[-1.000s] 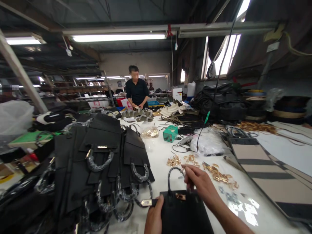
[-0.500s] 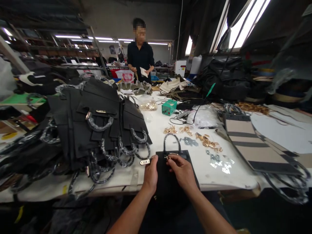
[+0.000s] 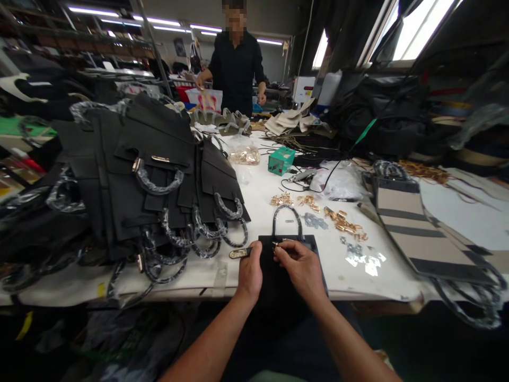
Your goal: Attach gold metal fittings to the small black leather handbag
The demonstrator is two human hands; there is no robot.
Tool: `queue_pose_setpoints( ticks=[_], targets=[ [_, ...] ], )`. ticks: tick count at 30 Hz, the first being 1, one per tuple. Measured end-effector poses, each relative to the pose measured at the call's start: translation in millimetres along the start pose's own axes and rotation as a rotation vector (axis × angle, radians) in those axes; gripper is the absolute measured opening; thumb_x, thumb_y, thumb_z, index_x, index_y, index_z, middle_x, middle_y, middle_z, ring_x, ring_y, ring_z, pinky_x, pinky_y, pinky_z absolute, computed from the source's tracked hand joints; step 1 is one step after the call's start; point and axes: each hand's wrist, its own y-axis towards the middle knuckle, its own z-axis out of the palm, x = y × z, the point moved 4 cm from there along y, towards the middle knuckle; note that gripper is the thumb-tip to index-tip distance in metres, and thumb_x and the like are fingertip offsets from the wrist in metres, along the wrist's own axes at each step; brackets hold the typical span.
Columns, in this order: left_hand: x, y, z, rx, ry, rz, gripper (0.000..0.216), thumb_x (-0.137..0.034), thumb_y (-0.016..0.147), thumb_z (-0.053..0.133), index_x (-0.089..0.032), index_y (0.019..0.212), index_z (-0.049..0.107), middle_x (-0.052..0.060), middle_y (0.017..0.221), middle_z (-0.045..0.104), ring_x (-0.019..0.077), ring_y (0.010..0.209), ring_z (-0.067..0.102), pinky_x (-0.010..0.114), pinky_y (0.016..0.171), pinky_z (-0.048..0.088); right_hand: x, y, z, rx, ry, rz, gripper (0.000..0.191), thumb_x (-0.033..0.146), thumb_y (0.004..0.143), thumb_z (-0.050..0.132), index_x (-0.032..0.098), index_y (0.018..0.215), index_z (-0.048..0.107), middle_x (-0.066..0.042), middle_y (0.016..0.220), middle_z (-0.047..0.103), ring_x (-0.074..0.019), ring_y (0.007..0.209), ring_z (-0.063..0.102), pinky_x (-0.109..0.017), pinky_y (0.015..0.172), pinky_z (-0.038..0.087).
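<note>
A flat black handbag (image 3: pixel 278 276) with a loop handle (image 3: pixel 286 218) lies at the near edge of the white table (image 3: pixel 262 185). My left hand (image 3: pixel 249 270) presses on its left top edge, thumb next to a strap end with a gold clasp (image 3: pixel 238 253). My right hand (image 3: pixel 302 265) pinches a small gold fitting (image 3: pixel 278 244) at the bag's top middle. Loose gold metal parts (image 3: pixel 344 223) lie just beyond the bag on the right.
A big pile of black bags with wrapped handles (image 3: pixel 159 180) fills the table's left. A green box (image 3: pixel 280 160), cables and a plastic bag (image 3: pixel 336 183) sit mid-table. A striped beige bag (image 3: pixel 413 233) lies right. A person in black (image 3: pixel 237 66) stands at the far end.
The camera has tilted down, so the table and bag sit higher in view. My right hand came down from the handle to the fitting at the bag's top. The far person shifted their hands.
</note>
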Motion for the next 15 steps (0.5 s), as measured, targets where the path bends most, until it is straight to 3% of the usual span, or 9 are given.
queue_pose_setpoints(
  ticks=[7, 12, 15],
  targets=[
    [-2, -3, -2, 0.047, 0.024, 0.038, 0.039, -0.049, 0.09, 0.053, -0.015, 0.098, 0.07, 0.005, 0.096, 0.072, 0.023, 0.102, 0.061, 0.03, 0.093, 0.044, 5, 0, 3, -0.001, -0.178, -0.051, 0.024, 0.043, 0.081, 0.068, 0.02, 0.082, 0.072, -0.003, 0.075, 0.071, -0.0172, 0.06, 0.066, -0.028, 0.059, 0.051],
    [-11, -5, -3, 0.08, 0.052, 0.039, 0.037, -0.049, 0.089, 0.053, -0.016, 0.092, 0.069, 0.004, 0.088, 0.068, 0.0213, 0.091, 0.06, 0.029, 0.088, 0.044, 3, 3, 0, 0.103, -0.028, 0.074, 0.031, 0.047, 0.08, 0.069, 0.018, 0.089, 0.07, -0.003, 0.077, 0.07, -0.0165, 0.063, 0.066, -0.026, 0.058, 0.051],
    [-15, -5, -1, 0.07, 0.084, 0.077, 0.041, -0.047, 0.09, 0.055, -0.019, 0.119, 0.063, 0.001, 0.084, 0.066, 0.0196, 0.084, 0.06, 0.03, 0.085, 0.044, -3, 8, -1, 0.079, 0.048, 0.126, 0.036, 0.05, 0.078, 0.07, 0.017, 0.093, 0.068, -0.002, 0.074, 0.068, -0.0162, 0.063, 0.065, -0.024, 0.055, 0.049]
  ],
)
